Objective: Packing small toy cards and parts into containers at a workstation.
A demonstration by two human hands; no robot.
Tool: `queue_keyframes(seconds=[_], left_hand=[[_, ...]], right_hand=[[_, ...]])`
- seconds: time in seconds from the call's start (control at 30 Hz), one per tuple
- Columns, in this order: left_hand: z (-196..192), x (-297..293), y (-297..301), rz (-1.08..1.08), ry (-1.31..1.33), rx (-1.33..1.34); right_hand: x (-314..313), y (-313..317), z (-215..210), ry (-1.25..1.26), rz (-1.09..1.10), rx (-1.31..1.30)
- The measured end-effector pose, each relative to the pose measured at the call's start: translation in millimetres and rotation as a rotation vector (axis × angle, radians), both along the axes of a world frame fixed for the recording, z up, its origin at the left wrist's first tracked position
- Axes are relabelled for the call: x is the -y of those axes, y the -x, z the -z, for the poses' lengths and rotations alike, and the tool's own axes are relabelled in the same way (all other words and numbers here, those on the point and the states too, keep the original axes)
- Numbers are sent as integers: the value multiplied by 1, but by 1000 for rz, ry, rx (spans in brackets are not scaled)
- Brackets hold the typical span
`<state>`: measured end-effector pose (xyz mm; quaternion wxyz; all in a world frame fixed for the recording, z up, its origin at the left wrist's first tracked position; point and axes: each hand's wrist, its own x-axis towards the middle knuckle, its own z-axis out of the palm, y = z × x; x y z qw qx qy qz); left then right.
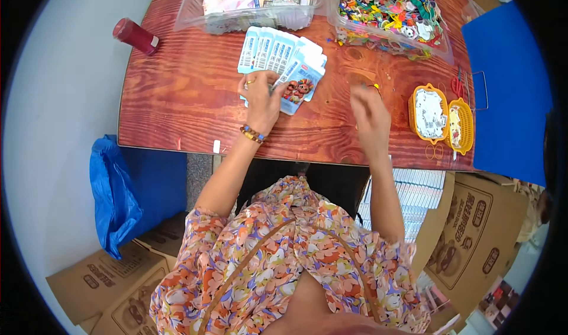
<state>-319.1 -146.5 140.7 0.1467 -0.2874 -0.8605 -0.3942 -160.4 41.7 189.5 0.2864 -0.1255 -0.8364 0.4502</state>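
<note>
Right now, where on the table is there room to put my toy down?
The biggest bare patch of the wooden table is on the left, between the red bottle and the left hand holding blue cards. A smaller patch lies along the near edge between both hands. The far edge with clear bins and the yellow baskets are crowded.

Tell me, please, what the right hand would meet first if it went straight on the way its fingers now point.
Probably the clear tub of colourful small pieces. The right hand points up the picture, away from the person, over bare wooden table. Its height above the table is unclear, so it might pass over the tub's rim.
</note>
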Motion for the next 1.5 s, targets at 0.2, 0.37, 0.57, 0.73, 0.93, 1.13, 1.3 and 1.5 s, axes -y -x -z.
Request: queue_keyframes(seconds=[0.2,0.37,0.57,0.73,0.93,1.13,1.3,1.5], left_hand=[[-32,33,-7,228,-433,746],[-55,39,-35,105,141,43],[-59,41,-43,208,238,-8],[-58,39,-41,140,98,97],[-59,31,-47,84,-54,134],[-61,32,-55,210,-205,473],[-67,44,-59,284,-360,717],[-61,47,-45,519,-415,747]], right_hand=[[-10,87,-19,531,-464,268],[8,82,-5,451,-526,338],[17,73,-9,487,-554,373],[20,68,-26,631,-386,263],[60,33,5,186,-172,-58],[61,33,13,464,-242,-86],[39,33,4,506,-391,-7],[28,36,3,233,-480,-10]])
